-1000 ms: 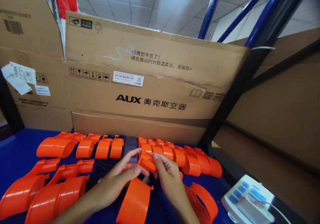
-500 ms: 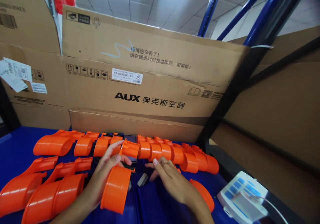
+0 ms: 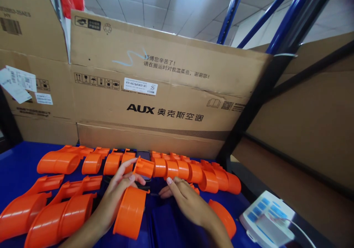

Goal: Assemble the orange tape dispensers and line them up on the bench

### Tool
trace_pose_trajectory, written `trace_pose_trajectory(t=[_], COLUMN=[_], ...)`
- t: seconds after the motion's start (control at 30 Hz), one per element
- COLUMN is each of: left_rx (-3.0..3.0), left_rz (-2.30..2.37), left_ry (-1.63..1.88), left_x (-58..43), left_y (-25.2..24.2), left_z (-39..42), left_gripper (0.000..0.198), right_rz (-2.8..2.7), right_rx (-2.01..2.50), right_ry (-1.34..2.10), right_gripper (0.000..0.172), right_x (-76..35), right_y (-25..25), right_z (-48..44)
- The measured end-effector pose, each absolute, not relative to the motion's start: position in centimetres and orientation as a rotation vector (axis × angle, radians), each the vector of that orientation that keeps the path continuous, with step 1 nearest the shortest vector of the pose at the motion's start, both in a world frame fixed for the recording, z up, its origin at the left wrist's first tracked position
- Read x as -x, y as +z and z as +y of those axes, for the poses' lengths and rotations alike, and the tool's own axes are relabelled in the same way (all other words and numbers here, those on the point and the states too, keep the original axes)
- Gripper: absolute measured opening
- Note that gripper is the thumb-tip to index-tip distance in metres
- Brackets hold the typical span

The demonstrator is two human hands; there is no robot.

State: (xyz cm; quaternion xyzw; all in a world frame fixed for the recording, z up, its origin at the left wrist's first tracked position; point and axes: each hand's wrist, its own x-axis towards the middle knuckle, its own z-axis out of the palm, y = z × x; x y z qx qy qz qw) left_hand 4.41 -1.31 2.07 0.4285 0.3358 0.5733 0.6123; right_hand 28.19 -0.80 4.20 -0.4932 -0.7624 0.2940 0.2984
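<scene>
Two hands, one held orange part [image 3: 129, 213], out front over the blue desk [image 3: 11, 161], mid-frame. Left hand [image 3: 117, 189] pinches its upper end; ring hangs below. Right hand [image 3: 186, 200] apart from it, fingers curled in; thin dark thing at the fingertips, can't tell if gripped.

Risks: held part could slip or twist, since only the left hand supports it, at one end. Left forearm near the front-left parts could knock them; right forearm beside the lone orange part [image 3: 222, 218] could shove it. Back row sits tight, so one bump may shift several.

Counts: back-left parts [image 3: 92, 163] about five; back-right parts [image 3: 195, 172] about seven; front-left parts [image 3: 23, 211] three; lone part, one. Phone-like slab [image 3: 143, 154], one, partly hidden. White keypad device [image 3: 250, 218], one.
</scene>
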Motion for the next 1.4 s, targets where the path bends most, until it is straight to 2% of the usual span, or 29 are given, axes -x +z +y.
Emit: trace_pose_trajectory(t=[0.2, 0.43, 0.67, 0.73, 0.87, 1.0, 1.07, 1.2, 1.4], left_rx=[-1.009, -0.965, -0.990, -0.995, -0.993, -0.989, -0.964, -0.939, -1.064], left_rz=[0.884, 0.810, 0.806, 0.785, 0.781, 0.762, 0.706, 0.708, 0.734], left_ry=[1.360, 1.333, 1.295, 1.280, 1.299, 1.308, 1.287, 1.288, 1.244], left_x=[-4.7, -4.9, -5.0, -5.1, -5.0, -4.9, -4.9, -4.9, -5.1], left_y=[1.7, 0.7, 1.2, 1.2, 1.3, 1.7, 1.8, 1.8, 1.5], left_z=[-1.4, -1.5, -1.8, -1.8, -1.9, -2.2, -2.4, -2.3, -2.6], left_gripper=[0.061, 0.076, 0.071, 0.071, 0.065, 0.050, 0.052, 0.069, 0.068], right_rz=[-1.975, -1.859, -1.814, -1.843, -1.875, -1.980, -2.032, -1.974, -1.733], right_rx=[1.216, 1.127, 1.064, 1.040, 1.004, 1.017, 1.015, 1.057, 1.109], right_ry=[0.787, 0.860, 1.021, 1.022, 0.950, 0.821, 0.779, 0.774, 0.706], right_gripper=[0.060, 0.059, 0.055, 0.049, 0.022, 0.019, 0.012, 0.024, 0.032], right_x=[-28.1, -27.9, -27.2, -27.0, -26.6, -26.2, -26.2, -26.8, -27.6], right_y=[4.7, 4.8, 4.4, 4.4, 4.2, 4.6, 4.9, 4.9, 4.2], right_z=[-0.5, -0.6, -0.5, -0.6, -0.8, -1.0, -1.0, -0.7, 0.1])
